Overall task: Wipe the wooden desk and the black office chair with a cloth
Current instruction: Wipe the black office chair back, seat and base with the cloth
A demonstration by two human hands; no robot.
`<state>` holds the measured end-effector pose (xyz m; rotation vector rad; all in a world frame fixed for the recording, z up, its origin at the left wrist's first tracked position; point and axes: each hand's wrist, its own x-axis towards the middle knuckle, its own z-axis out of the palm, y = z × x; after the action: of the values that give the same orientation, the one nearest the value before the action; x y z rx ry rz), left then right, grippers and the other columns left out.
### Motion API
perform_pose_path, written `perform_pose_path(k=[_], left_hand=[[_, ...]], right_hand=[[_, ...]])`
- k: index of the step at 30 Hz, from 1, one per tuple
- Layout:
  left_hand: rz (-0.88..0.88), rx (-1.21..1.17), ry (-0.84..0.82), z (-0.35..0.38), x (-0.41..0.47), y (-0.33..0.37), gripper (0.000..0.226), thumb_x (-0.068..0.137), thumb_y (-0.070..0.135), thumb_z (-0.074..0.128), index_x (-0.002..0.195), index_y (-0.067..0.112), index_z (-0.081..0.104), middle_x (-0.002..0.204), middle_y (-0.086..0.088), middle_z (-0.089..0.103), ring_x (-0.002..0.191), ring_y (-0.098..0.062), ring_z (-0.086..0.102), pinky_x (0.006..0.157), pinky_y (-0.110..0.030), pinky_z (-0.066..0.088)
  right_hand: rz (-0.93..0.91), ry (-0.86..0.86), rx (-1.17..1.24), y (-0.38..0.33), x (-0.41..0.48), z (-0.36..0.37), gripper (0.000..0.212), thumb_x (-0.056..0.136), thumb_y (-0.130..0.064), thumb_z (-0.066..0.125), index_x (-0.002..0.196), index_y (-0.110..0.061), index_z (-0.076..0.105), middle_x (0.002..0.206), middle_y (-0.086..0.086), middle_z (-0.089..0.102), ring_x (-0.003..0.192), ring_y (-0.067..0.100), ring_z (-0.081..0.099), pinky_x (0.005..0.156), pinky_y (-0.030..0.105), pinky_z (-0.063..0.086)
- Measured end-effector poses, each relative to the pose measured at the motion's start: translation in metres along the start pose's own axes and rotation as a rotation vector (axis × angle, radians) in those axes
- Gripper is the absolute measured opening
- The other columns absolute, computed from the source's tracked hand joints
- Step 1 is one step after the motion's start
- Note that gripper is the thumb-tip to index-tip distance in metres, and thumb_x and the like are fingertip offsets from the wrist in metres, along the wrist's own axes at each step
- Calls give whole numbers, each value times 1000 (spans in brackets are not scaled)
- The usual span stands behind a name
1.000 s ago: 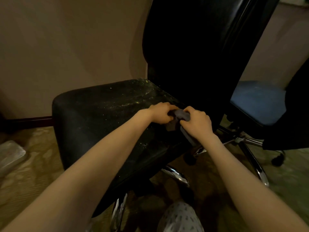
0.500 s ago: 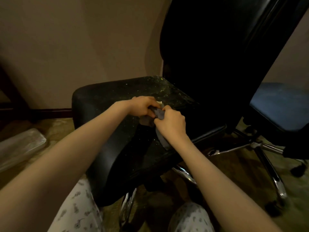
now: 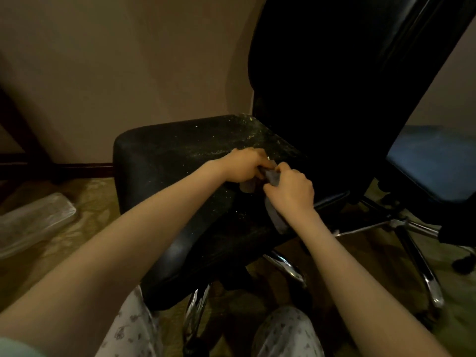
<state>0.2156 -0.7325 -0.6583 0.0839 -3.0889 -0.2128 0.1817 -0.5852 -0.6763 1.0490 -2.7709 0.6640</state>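
We had both hands over the seat (image 3: 180, 161) of the black chair (image 3: 334, 73), close together and bunched around the cloth (image 3: 273, 176) — our left hand (image 3: 244, 164) was clenched on one end, our right hand (image 3: 291, 189) gripped the other, and a loose tail of it hung down past the right wrist toward the seat's near edge. The cloth sat between the two fists, just above the seat and in front of the backrest; we could not tell whether it touched the fabric there. The seat was peppered with pale specks, thickest toward the back corner. As we judged it, the step in hand was refolding the cloth to a clean face, and doing it well meant making a flat pad rather than a wad — then pressing it down with an open palm and drawing the specks toward the front edge in overlapping strokes, not scrubbing them into the weave. The desk was not clearly in view
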Motion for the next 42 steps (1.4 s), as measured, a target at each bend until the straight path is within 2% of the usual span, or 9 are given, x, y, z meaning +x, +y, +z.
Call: perform_pose_path(k=[5,9,14,17,20,25,35,40,42], left_hand=[[-47,-21,-57,-11,-32,-24,30,91,19,54,120,24,62,127,-1,48,115,-21,47,98,-42,38],[-122,-45,-13,-16,-70,-45,33,88,11,58,120,19,63,126,-6,51,114,-22,50,98,-42,41],[-162,-20,75,-9,-80,-48,34,88,12,58,122,18,63,122,-13,54,112,-27,53,94,-42,43],[-156,-1,37,-16,-62,-36,32,92,18,55,123,20,61,121,-14,53,109,-29,53,92,-39,42],[-117,38,-23,-16,-45,-23,31,94,21,52,124,20,59,124,-11,51,111,-27,51,91,-36,42],[-103,-6,-71,-18,-54,-25,30,93,18,51,122,19,61,126,-9,49,112,-23,49,93,-33,39],[-312,-16,2,-21,-127,-63,37,92,10,51,128,19,57,128,-8,49,113,-23,49,88,-22,31],[-452,64,20,-19,-149,-63,42,96,22,46,138,23,44,131,-10,43,119,-27,42,96,-39,37],[-509,102,90,-24,-154,-54,42,96,26,46,138,25,43,129,-9,41,119,-28,39,96,-42,33]], right_hand=[[-7,-67,92,-38,-10,8,46,89,-30,57,130,-14,43,125,12,50,113,32,53,82,33,44],[-91,-116,157,-69,-16,16,45,90,-30,56,130,-14,43,125,12,50,112,32,53,79,30,40],[-139,-155,85,-74,-3,10,35,89,-33,57,119,-16,52,119,12,57,110,33,55,83,34,45],[-147,-95,-42,-60,10,-3,30,89,-35,56,113,-17,56,114,12,61,107,33,57,80,34,45],[-157,-70,-112,-45,4,1,37,89,-33,56,120,-15,49,117,14,58,107,35,56,79,37,45],[-124,-102,10,-53,-8,14,41,92,-29,51,126,-9,40,123,17,53,111,37,54,80,36,44],[-204,-213,195,-117,-24,33,47,92,-30,52,133,-10,38,129,14,50,115,32,53,85,35,45],[-291,-321,314,-120,-5,29,33,87,-32,60,115,-17,53,111,6,60,105,25,57,81,34,46],[-417,-314,292,-115,2,19,31,85,-31,63,113,-19,55,107,3,61,101,21,58,82,35,48]])
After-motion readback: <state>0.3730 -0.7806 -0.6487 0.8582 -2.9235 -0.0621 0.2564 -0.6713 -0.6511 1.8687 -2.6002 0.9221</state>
